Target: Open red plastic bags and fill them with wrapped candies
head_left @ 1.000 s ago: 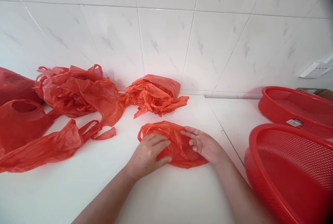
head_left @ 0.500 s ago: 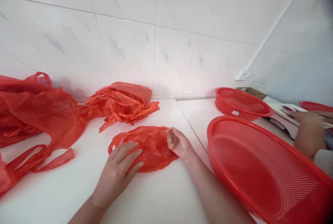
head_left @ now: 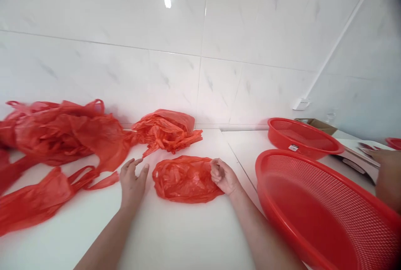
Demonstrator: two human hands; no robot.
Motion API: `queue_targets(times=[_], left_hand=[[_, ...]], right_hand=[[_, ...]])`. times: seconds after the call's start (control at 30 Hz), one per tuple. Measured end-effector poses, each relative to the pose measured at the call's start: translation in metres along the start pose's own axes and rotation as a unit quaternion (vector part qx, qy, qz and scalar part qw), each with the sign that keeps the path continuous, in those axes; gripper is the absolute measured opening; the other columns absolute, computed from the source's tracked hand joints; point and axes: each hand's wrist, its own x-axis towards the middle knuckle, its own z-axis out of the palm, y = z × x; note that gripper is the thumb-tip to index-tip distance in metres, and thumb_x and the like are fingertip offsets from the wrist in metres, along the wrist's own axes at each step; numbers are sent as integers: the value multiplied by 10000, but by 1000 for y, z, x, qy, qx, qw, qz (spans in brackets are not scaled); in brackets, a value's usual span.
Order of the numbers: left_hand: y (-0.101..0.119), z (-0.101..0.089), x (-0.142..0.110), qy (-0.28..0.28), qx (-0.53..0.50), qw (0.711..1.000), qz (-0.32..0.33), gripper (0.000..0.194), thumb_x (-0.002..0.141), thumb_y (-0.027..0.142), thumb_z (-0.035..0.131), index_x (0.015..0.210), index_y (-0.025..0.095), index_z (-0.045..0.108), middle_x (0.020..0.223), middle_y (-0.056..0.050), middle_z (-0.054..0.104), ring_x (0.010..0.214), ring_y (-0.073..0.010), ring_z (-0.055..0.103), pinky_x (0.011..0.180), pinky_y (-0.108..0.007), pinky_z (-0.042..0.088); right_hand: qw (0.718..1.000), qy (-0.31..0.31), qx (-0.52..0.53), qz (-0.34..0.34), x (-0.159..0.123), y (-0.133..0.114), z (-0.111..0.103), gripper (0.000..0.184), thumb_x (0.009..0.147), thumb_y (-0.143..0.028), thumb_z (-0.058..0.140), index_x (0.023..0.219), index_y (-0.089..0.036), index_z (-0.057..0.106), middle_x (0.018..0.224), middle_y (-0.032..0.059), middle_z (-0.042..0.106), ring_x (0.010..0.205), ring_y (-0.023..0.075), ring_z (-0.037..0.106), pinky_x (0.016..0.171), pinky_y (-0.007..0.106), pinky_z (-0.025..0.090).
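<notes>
A crumpled red plastic bag (head_left: 184, 178) lies on the white counter in front of me. My right hand (head_left: 223, 176) is closed on its right edge, fingers curled into the plastic. Just left of the bag, my left hand (head_left: 133, 181) rests flat on the counter, fingers stretched out and holding nothing. Behind the bag lies a folded bundle of red bags (head_left: 167, 130).
A heap of loose red bags (head_left: 62, 134) and another long bag (head_left: 34, 199) spread over the left. Two red mesh baskets, a large one (head_left: 326, 203) and a smaller one (head_left: 302, 136), stand at the right. Another person's hand (head_left: 387, 174) is at the far right edge by a cardboard box (head_left: 316, 123).
My left hand has slid off the bag to the counter at its left. My right hand has closed on the bag's right edge. The view has swung right.
</notes>
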Motion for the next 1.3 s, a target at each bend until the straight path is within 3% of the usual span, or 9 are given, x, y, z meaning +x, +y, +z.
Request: queue_targets(times=[0.17,0.27,0.4,0.53,0.63,0.73,0.87,1.03,1.3], left_hand=[[-9,-1,-3,-33,99,994,-19,430,859,421,429,1161,140,552,1332,-170,416,1284,-257,379,1067,-398,328],[-7,-4,-16,-76,142,987,-9,458,840,397,480,1240,177,504,1433,-146,332,1344,-256,304,1088,-389,298],[-2,-16,-39,-146,195,970,4,594,780,402,564,1324,201,433,1498,-133,255,1381,-313,220,1089,-436,276],[3,-32,-56,-182,241,953,11,593,817,444,488,1343,180,415,1494,-160,260,1360,-322,269,1085,-454,253],[3,-39,-64,-200,270,942,22,551,837,463,432,1313,187,454,1469,-154,313,1341,-311,303,1086,-456,230],[2,-42,-69,-213,290,932,34,508,847,479,394,1266,212,500,1407,-127,411,1329,-306,312,1074,-457,233],[0,-43,-71,-218,305,926,39,493,851,486,367,1240,224,519,1371,-111,455,1319,-305,317,1064,-452,234],[1,-45,-71,-223,310,923,37,493,847,495,362,1229,226,522,1414,-102,411,1326,-298,306,1063,-444,236],[4,-45,-70,-226,307,924,33,516,845,504,359,1253,224,505,1438,-102,385,1338,-309,290,1066,-463,228]], right_hand=[[992,42,-111,-46,-2,-1,0,344,748,-536,561,803,-197,580,471,-92,321,385,59,214,373,195,185],[968,81,-223,-78,-15,4,8,337,772,-531,529,771,-198,580,464,-75,373,391,75,259,385,208,198],[896,135,-396,-150,-49,15,31,292,792,-454,537,645,-201,538,518,-32,466,496,121,416,486,243,332],[803,152,-537,-208,-84,25,49,209,828,-351,468,772,-201,603,807,53,611,779,200,545,732,330,429],[747,114,-621,-210,-97,29,52,297,839,-330,463,1052,-192,617,1115,105,594,1091,250,490,945,386,368],[701,61,-687,-182,-97,33,50,535,830,-391,516,1324,-193,455,1354,106,456,1265,266,354,1049,421,257],[652,-4,-749,-121,-91,40,47,579,836,-509,502,1331,-211,463,1378,98,444,1283,284,336,1049,457,227],[615,-27,-783,-87,-88,44,48,535,870,-533,430,1273,-194,527,1394,116,422,1295,281,323,1048,456,218],[597,-35,-793,-112,-90,41,50,527,873,-479,448,1321,-202,471,1347,95,474,1265,251,370,1037,432,260]])
